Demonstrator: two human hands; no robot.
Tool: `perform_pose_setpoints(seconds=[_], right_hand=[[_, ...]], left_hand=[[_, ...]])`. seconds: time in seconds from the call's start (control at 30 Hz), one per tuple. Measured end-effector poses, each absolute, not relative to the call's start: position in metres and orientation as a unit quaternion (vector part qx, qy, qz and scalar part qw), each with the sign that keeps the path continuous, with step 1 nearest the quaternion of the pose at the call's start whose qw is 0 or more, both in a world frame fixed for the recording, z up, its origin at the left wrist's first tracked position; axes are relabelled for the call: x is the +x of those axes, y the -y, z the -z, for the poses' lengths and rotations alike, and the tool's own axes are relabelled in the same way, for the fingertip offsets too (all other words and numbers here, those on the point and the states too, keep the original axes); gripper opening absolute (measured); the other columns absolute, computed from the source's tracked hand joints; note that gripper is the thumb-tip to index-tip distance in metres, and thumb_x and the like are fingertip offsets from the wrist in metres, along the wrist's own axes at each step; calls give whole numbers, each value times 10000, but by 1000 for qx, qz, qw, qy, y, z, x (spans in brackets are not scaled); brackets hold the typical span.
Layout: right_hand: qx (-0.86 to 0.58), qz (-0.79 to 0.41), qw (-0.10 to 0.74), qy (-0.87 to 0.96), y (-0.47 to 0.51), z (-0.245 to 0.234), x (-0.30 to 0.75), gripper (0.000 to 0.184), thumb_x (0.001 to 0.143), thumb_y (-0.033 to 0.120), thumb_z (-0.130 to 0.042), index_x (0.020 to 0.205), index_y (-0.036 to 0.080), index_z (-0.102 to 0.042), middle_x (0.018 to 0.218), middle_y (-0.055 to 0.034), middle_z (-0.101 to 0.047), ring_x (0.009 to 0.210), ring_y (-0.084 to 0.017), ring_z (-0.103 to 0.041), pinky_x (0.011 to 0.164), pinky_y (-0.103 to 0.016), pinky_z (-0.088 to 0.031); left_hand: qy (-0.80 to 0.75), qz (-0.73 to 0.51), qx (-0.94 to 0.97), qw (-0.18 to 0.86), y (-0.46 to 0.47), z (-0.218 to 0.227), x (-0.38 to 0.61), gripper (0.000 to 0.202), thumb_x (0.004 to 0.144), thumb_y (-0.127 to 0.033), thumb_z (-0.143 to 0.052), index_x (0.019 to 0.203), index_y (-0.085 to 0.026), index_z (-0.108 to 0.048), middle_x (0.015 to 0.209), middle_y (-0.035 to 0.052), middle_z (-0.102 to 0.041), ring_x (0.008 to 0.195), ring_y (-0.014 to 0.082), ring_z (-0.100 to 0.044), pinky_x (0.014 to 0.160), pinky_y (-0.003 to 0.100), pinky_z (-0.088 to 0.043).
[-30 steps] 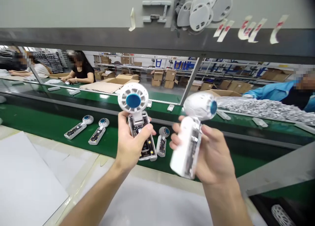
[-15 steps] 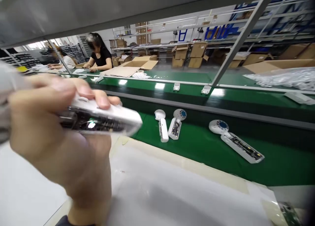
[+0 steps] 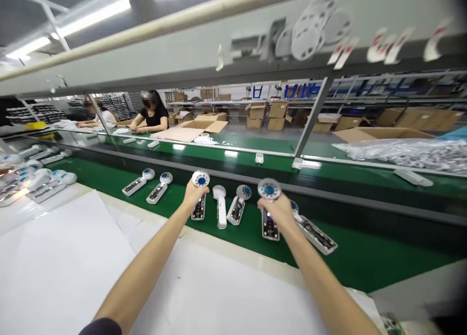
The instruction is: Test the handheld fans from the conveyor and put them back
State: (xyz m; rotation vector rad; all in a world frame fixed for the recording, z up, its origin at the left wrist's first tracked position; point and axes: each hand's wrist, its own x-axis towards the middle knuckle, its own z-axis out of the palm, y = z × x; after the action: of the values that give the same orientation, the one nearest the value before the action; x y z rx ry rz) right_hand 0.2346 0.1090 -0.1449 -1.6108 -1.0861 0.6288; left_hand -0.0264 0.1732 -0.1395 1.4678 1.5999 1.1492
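Both my arms reach out over the green conveyor belt point(image 3: 350, 257). My left hand point(image 3: 193, 196) is closed round the handle of a white hand-held fan point(image 3: 200, 191) with a blue hub, its open circuit side up. My right hand point(image 3: 279, 211) grips a second white fan point(image 3: 269, 206) the same way. Between them lie two more fans point(image 3: 220, 203) point(image 3: 239, 203) flat on the belt. Another fan point(image 3: 314, 230) lies just right of my right hand.
Two further fans point(image 3: 137, 181) point(image 3: 159, 188) lie on the belt at the left, and several are piled at the far left edge point(image 3: 32, 179). White sheets point(image 3: 54, 257) cover the near table. Across the line, people work at cardboard boxes point(image 3: 204, 125). A heap of plastic bags point(image 3: 408, 152) lies at the right.
The view swung sharply and came back. My hands, which held the two fans up close to me, have stretched out and lowered the fans to the belt.
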Motion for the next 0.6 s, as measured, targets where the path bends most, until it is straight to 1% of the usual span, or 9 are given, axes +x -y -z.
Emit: perform_pose_setpoints(seconds=[0.07, 0.1, 0.2, 0.23, 0.3, 0.37, 0.43, 0.53, 0.6], right_hand=[[-689, -217, 511, 466, -121, 173, 225, 619, 643, 214, -687, 1244, 100, -599, 1133, -159, -699, 1114, -359, -648, 960, -480, -524], [-693, -196, 503, 477, -122, 183, 221, 681, 687, 211, -655, 1345, 84, -530, 1317, -207, -609, 1273, -376, -555, 1052, -497, -463], [-689, -159, 462, 535, -114, 197, 206, 628, 831, 160, -551, 1443, 69, -448, 1607, -218, -282, 1519, -333, -226, 1210, -476, -276], [-685, -160, 442, 557, -112, 198, 200, 555, 873, 152, -541, 1422, 92, -483, 1618, -189, -276, 1528, -315, -199, 1223, -479, -249], [-687, -184, 392, 583, -116, 194, 184, 386, 942, 211, -572, 1322, 141, -579, 1550, -147, -403, 1478, -301, -304, 1202, -513, -279], [-703, -235, 334, 581, -130, 189, 165, 302, 961, 319, -625, 1212, 150, -637, 1389, -126, -560, 1324, -284, -499, 1114, -525, -398], [-723, -302, 276, 557, -150, 184, 145, 293, 959, 367, -646, 1146, 142, -654, 1228, -105, -642, 1124, -240, -625, 979, -466, -518], [-738, -397, 216, 502, -177, 177, 120, 253, 968, 341, -641, 1115, 135, -651, 1071, -66, -674, 907, -174, -672, 791, -356, -588], [-739, -439, 210, 466, -186, 171, 112, 246, 972, 328, -637, 1116, 130, -645, 1044, -60, -671, 861, -159, -669, 742, -327, -592]], left_hand=[[-650, -408, 576, 283, -176, 157, -31, 299, 941, -337, -635, 1164, -138, -621, 1124, 82, -653, 973, 195, -651, 855, 403, -567], [-664, -393, 583, 255, -174, 164, -33, 341, 939, -340, -638, 1216, -145, -606, 1198, 98, -634, 1053, 223, -637, 914, 444, -551], [-685, -348, 614, 182, -164, 174, -35, 455, 935, -338, -637, 1349, -174, -544, 1423, 130, -511, 1278, 300, -523, 1057, 553, -453], [-685, -329, 628, 168, -160, 176, -34, 474, 938, -343, -630, 1373, -182, -528, 1471, 131, -470, 1321, 314, -485, 1082, 571, -425], [-682, -275, 656, 169, -156, 177, -30, 450, 946, -368, -617, 1350, -179, -549, 1461, 129, -484, 1314, 307, -494, 1084, 567, -424], [-683, -205, 673, 198, -155, 177, -23, 402, 946, -392, -618, 1274, -161, -596, 1350, 122, -573, 1219, 276, -570, 1035, 530, -474], [-689, -142, 671, 234, -155, 175, -17, 382, 946, -394, -621, 1241, -151, -609, 1257, 113, -622, 1124, 248, -620, 973, 488, -521], [-703, -95, 650, 270, -153, 171, -13, 405, 951, -385, -616, 1284, -156, -579, 1256, 114, -616, 1078, 236, -636, 911, 449, -557], [-708, -89, 638, 288, -150, 167, -14, 424, 956, -395, -608, 1306, -160, -564, 1264, 118, -608, 1059, 230, -640, 881, 434, -571]])
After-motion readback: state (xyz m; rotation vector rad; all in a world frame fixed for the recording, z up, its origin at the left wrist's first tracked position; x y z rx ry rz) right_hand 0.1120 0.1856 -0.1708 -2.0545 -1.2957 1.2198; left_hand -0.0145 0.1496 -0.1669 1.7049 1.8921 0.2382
